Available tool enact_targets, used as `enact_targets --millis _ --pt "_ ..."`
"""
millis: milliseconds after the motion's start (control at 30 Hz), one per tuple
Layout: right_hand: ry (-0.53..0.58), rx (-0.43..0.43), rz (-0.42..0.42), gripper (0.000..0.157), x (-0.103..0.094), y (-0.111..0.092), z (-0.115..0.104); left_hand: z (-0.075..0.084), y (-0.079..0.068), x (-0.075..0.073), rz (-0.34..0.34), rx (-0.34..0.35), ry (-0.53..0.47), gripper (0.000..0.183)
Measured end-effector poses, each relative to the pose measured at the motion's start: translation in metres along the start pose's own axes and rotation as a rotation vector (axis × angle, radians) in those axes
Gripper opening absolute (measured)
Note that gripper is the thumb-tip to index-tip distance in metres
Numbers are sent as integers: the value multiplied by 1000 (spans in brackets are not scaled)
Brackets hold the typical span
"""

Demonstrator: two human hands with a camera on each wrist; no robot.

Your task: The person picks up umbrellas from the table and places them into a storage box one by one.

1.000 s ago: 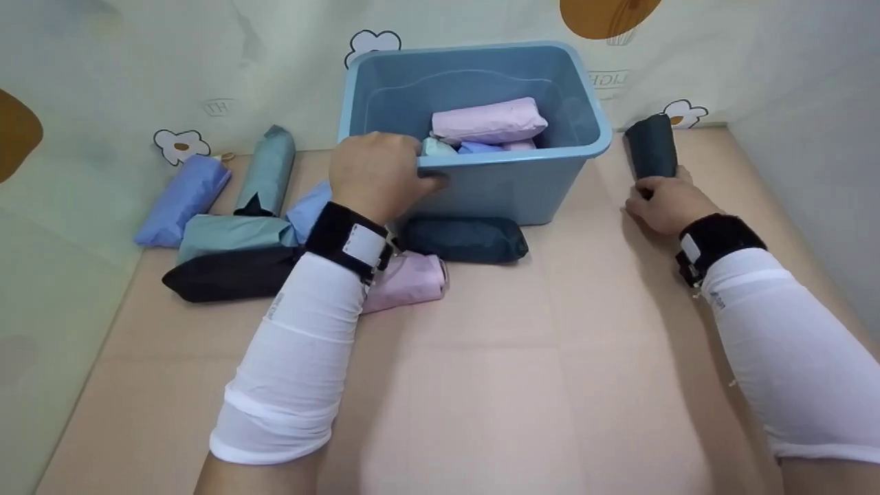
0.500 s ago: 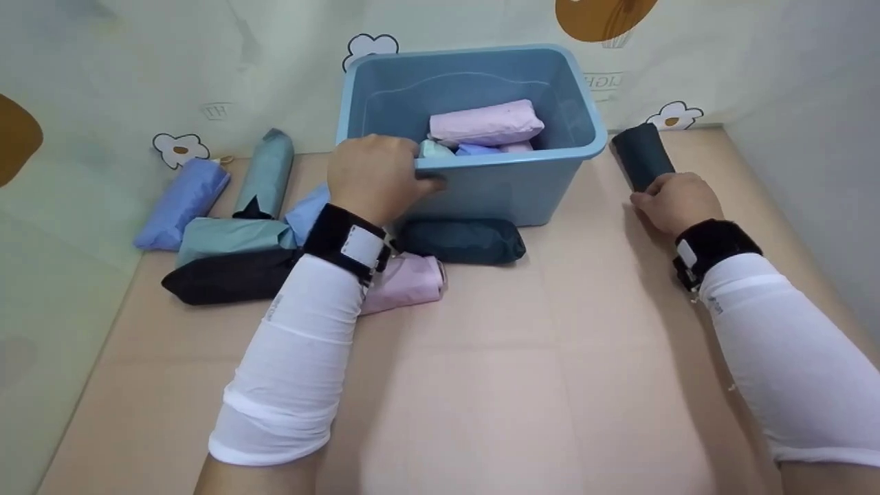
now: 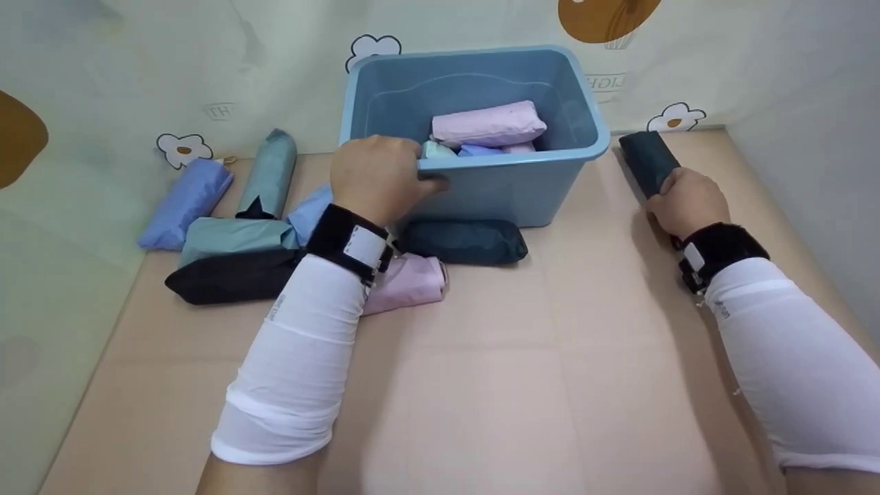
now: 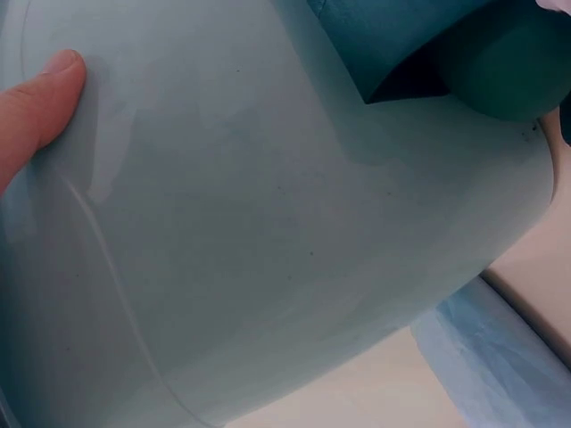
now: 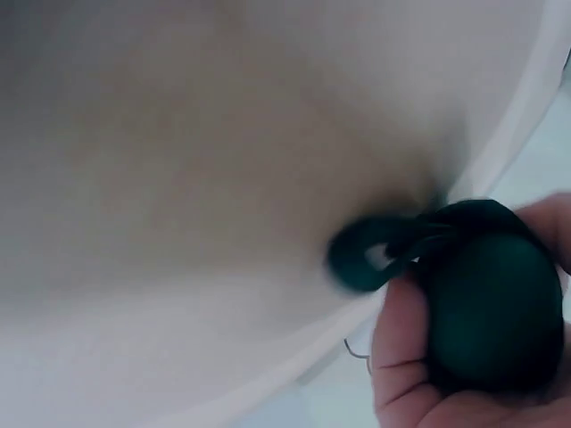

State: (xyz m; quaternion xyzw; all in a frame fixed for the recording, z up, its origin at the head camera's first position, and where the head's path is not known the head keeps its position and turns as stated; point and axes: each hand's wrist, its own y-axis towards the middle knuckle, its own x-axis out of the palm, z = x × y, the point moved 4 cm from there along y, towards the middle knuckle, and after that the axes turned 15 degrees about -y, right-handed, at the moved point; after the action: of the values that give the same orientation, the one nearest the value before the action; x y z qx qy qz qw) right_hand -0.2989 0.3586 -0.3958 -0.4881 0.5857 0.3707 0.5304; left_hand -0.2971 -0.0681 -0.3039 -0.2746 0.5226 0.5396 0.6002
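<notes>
My left hand [image 3: 375, 172] grips the front rim of a light blue plastic bin [image 3: 505, 189], with the thumb on the outside; the left wrist view shows that thumb against the bin's wall [image 4: 223, 223]. Right of the bin, my right hand [image 3: 696, 199] holds the near end of a dark green folded umbrella [image 3: 646, 155], its far end pointing to the back wall. In the right wrist view, fingers and thumb wrap the umbrella's rounded end [image 5: 495, 312], and a short strap [image 5: 361, 254] sticks out. Inside the bin, a pink folded umbrella [image 3: 488, 124] lies over blue and mint ones.
Another dark green folded umbrella [image 3: 464, 242] lies along the bin's front base, near a pink one [image 3: 409, 282]. To the left lie a black one [image 3: 230, 278], two teal ones [image 3: 268, 172] and blue ones [image 3: 185, 203]. Patterned cloth walls [image 3: 275, 69] stand behind and at both sides.
The dark green umbrella's far end has swung left and lowered, and my right hand has shifted slightly right along with it. My left hand stays on the bin rim.
</notes>
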Motion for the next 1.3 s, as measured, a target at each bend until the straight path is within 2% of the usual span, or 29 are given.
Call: enact_targets --millis 167,500,633,967,1167,1300 --pt "89 47 64 18 -3 -2 3 0 0 0 13 19 3 53" --pt "242 62 162 14 -9 -5 5 -1 0 1 3 20 3 54" --pt "295 51 210 15 -17 -10 1 -1 0 0 5 17 2 54" --pt "397 -38 422 13 -47 -26 -22 -2 -1 0 11 15 -5 55" --pt "460 -107 458 12 -59 -36 -43 -1 -1 0 38 32 -5 55" --pt "497 -159 453 12 -67 -42 -59 -1 0 1 40 37 -3 55"
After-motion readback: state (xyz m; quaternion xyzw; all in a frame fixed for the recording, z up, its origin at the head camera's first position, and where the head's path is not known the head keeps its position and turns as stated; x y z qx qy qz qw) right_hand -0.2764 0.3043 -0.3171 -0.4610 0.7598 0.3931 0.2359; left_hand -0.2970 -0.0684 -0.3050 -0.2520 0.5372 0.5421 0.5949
